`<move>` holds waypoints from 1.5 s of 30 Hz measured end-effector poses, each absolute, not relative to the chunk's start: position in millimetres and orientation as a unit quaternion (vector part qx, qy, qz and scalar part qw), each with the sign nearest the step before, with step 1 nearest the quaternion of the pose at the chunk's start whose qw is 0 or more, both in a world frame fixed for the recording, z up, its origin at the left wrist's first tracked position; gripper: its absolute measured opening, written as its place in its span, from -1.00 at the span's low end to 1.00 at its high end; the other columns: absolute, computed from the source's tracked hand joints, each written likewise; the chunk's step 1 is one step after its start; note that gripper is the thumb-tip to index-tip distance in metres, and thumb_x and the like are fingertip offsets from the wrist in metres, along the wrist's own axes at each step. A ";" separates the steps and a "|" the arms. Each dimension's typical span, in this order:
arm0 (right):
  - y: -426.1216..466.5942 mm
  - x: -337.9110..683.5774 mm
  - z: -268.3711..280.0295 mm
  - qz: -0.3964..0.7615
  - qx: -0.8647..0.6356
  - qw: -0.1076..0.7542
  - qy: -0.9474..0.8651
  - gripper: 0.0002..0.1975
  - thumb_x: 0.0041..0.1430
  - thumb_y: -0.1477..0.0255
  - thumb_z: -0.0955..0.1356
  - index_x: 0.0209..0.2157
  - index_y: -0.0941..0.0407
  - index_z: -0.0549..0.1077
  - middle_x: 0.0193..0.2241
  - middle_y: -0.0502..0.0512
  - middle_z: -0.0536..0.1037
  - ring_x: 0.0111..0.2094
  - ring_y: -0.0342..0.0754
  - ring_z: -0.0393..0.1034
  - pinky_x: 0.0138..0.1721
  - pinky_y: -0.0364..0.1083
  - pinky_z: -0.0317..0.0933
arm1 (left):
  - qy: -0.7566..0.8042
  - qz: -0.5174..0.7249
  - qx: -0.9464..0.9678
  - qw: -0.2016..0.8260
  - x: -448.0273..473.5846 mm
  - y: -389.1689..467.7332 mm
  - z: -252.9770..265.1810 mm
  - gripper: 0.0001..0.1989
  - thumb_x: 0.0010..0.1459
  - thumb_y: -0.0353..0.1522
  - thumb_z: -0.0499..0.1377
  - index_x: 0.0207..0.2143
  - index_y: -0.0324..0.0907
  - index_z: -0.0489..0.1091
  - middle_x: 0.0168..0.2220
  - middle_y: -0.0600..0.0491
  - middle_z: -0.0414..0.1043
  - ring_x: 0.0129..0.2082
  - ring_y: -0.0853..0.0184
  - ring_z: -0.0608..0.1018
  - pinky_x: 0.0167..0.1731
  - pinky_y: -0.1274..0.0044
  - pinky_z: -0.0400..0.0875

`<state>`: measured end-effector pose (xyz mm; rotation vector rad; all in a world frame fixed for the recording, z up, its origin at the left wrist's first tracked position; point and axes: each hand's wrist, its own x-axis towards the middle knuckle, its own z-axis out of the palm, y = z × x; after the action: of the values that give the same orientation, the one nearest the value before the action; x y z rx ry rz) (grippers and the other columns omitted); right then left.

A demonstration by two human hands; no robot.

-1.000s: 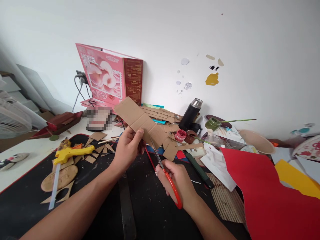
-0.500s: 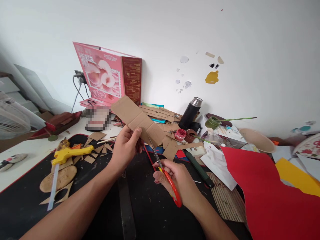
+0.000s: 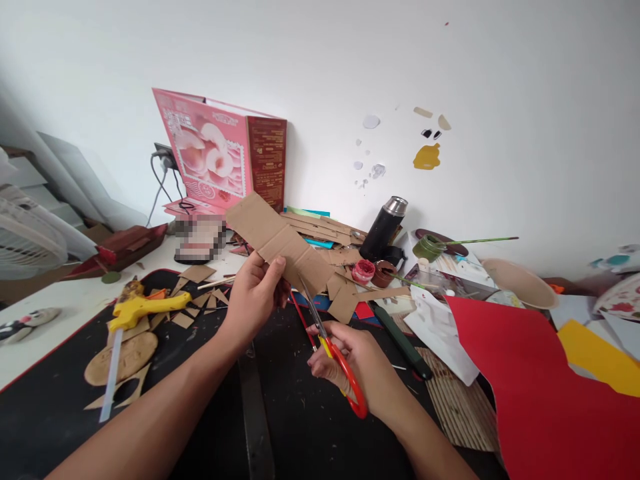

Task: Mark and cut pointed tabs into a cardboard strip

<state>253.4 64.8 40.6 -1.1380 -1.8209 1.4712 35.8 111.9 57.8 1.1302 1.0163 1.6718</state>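
My left hand [image 3: 260, 283] pinches the lower edge of a brown cardboard strip [image 3: 273, 233], thumb on top and fingers beneath. Fold lines cross the strip, which is held up above the black mat [image 3: 295, 413]. In my right hand [image 3: 353, 357] is a pair of scissors [image 3: 356, 393] with red and yellow handles. Their blades point up and away from me and meet the strip's near edge, right of my left thumb. Past my hands, several cardboard scraps [image 3: 344, 303] lie on the desk.
At the left lies a yellow glue gun [image 3: 150, 305] among cardboard pieces. A black thermos [image 3: 384, 230] and open paint jars [image 3: 363, 271] stand behind. A green cutter-like tool [image 3: 403, 341] and red paper [image 3: 540, 380] lie to the right. A pink box [image 3: 215, 150] leans by the wall.
The whole view has shifted slightly, so everything sits a little further right. Both hands keep their hold, and the scissors stay at the same edge of the cardboard strip.
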 end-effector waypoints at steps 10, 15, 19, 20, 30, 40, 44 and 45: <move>64.3 253.2 37.2 0.562 -0.426 0.258 -0.660 -0.02 0.00 -0.38 0.54 0.13 0.16 0.64 -0.32 0.22 0.75 -0.31 0.15 0.67 -0.27 -0.02 0.43 | 0.414 0.667 0.448 0.427 36.3 110.8 59.6 -0.52 0.22 0.03 0.42 -0.18 -0.11 0.34 -0.56 0.23 0.44 -0.78 0.45 0.37 -0.81 0.63 0.16; 64.8 250.9 35.0 0.551 -0.436 0.261 -0.662 -0.08 0.00 -0.34 0.57 0.09 0.14 0.66 -0.38 0.14 0.71 -0.36 0.11 0.62 -0.29 -0.03 0.39 | 0.409 0.667 0.452 0.428 35.9 111.2 59.3 -0.52 0.23 0.04 0.42 -0.20 -0.11 0.33 -0.57 0.24 0.42 -0.78 0.46 0.37 -0.82 0.64 0.18; 64.2 251.6 36.4 0.564 -0.429 0.261 -0.656 -0.08 -0.02 -0.32 0.59 0.09 0.15 0.64 -0.35 0.18 0.72 -0.32 0.14 0.65 -0.29 -0.03 0.42 | 0.403 0.680 0.443 0.423 35.9 112.0 57.9 -0.51 0.21 0.03 0.44 -0.22 -0.12 0.35 -0.51 0.22 0.45 -0.77 0.48 0.39 -0.83 0.64 0.21; 63.9 251.9 37.4 0.567 -0.426 0.260 -0.655 -0.08 -0.02 -0.31 0.59 0.09 0.16 0.64 -0.34 0.19 0.73 -0.32 0.15 0.67 -0.28 -0.03 0.43 | 0.400 0.682 0.442 0.423 35.9 112.1 57.6 -0.51 0.20 0.02 0.45 -0.23 -0.12 0.35 -0.50 0.22 0.46 -0.77 0.48 0.39 -0.83 0.64 0.21; 62.1 255.4 35.9 0.590 -0.400 0.260 -0.652 -0.18 0.09 -0.16 0.63 0.15 0.13 0.58 -0.26 0.23 0.77 -0.32 0.12 0.73 -0.24 -0.04 0.51 | 0.402 0.677 0.447 0.425 35.1 111.3 57.9 -0.54 0.23 0.00 0.43 -0.25 -0.11 0.34 -0.54 0.23 0.43 -0.77 0.46 0.40 -0.82 0.63 0.23; 62.9 255.5 37.7 0.592 -0.407 0.253 -0.647 -0.10 0.01 -0.22 0.63 0.17 0.12 0.56 -0.29 0.19 0.73 -0.32 0.12 0.72 -0.26 -0.03 0.54 | 0.403 0.676 0.452 0.419 35.0 109.6 58.1 -0.54 0.24 0.03 0.41 -0.25 -0.10 0.34 -0.64 0.26 0.39 -0.79 0.44 0.39 -0.82 0.65 0.22; 62.3 252.7 36.7 0.612 -0.413 0.252 -0.626 -0.16 0.01 -0.08 0.69 0.16 0.12 0.55 -0.30 0.12 0.70 -0.33 0.12 0.74 -0.26 -0.04 0.56 | 0.403 0.678 0.453 0.415 35.1 110.1 58.0 -0.54 0.24 0.03 0.41 -0.26 -0.10 0.34 -0.65 0.25 0.39 -0.79 0.44 0.39 -0.83 0.66 0.20; 62.2 252.0 35.9 0.621 -0.411 0.254 -0.617 -0.18 0.01 -0.04 0.70 0.16 0.11 0.54 -0.30 0.11 0.69 -0.31 0.13 0.75 -0.26 -0.05 0.56 | 0.404 0.678 0.453 0.415 35.1 110.3 57.8 -0.54 0.24 0.03 0.41 -0.27 -0.10 0.34 -0.65 0.24 0.39 -0.80 0.43 0.39 -0.83 0.66 0.19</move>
<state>252.0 62.2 35.9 -1.1173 -1.6754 1.6876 35.1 110.3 57.8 1.1370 1.0145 1.7047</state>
